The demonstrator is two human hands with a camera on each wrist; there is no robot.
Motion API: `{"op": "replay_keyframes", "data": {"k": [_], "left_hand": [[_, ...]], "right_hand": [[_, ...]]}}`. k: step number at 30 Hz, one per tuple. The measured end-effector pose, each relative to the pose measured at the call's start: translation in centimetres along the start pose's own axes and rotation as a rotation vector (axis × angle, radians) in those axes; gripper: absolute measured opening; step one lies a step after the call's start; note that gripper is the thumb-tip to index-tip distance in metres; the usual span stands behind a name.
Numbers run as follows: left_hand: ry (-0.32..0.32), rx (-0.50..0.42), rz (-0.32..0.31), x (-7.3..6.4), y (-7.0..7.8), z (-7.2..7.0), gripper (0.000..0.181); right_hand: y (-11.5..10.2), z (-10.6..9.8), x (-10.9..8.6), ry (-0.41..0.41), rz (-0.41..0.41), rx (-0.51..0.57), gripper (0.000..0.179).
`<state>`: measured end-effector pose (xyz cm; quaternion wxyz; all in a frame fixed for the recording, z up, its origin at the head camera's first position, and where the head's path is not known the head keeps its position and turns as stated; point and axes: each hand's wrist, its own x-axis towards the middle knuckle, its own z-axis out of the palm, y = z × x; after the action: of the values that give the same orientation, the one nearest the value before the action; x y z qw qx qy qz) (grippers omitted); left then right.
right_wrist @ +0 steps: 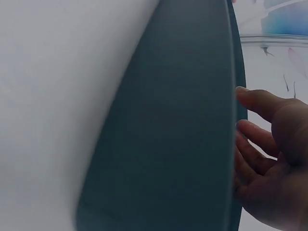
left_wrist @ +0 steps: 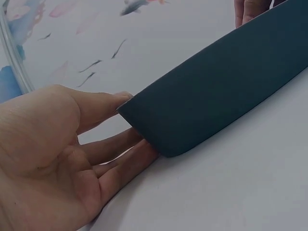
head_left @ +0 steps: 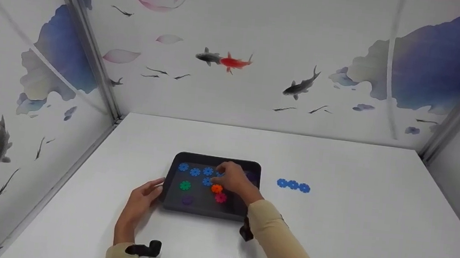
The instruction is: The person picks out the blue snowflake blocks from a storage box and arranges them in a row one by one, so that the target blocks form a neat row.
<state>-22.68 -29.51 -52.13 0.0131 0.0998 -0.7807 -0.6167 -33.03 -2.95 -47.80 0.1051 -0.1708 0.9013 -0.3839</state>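
White panel walls (head_left: 232, 108) printed with fish, petals and blue-violet leaves enclose a white bench (head_left: 352, 227) behind and at both sides. Landmark: black tray (head_left: 212, 215), shallow, set flat on the bench.

Left hand (head_left: 136, 207): at the left side of the tray. Thumb at the rim by the near corner, other fingers against the outer wall below it; spread wide, relaxed, touching.

Right hand (head_left: 236, 180): above the rear right part of the tray, fingers bent downward. Thumb and forefinger narrowly apart, close to blue flower pieces; cannot tell whether a piece sits between the tips.

Contents of the tray: blue flower pieces (head_left: 195, 172) along the rear and towards the middle; green piece (head_left: 185, 185) at the left; purple piece (head_left: 187, 200) near the front left; orange piece (head_left: 217, 188) right of centre, pink piece (head_left: 220, 197) just in front of it. A dark purple shape at the rear right, partly covered by the hand.

Right of the tray, apart from it: row of three blue pieces (head_left: 293, 185), edges meeting.

Beige sleeves (head_left: 282, 245) in front of the tray.
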Motion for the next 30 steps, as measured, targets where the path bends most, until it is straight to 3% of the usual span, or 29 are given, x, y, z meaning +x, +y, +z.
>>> {"op": "replay_keyframes", "data": {"k": [6,11,30], "left_hand": [[0.008,-0.009,0.008,-0.2,-0.3,-0.3,0.042],[-0.003,-0.044,-0.001,0.0,-0.4,0.0,0.041],[-0.001,-0.034,0.010,0.1,-0.3,0.0,0.042]], "right_hand": [[-0.1,1.6,0.6,-0.021,-0.011,0.006,0.042],[0.0,2.5,1.0,0.009,-0.022,-0.036,0.043],[0.0,2.5,1.4,0.021,-0.019,-0.075,0.033]]}}
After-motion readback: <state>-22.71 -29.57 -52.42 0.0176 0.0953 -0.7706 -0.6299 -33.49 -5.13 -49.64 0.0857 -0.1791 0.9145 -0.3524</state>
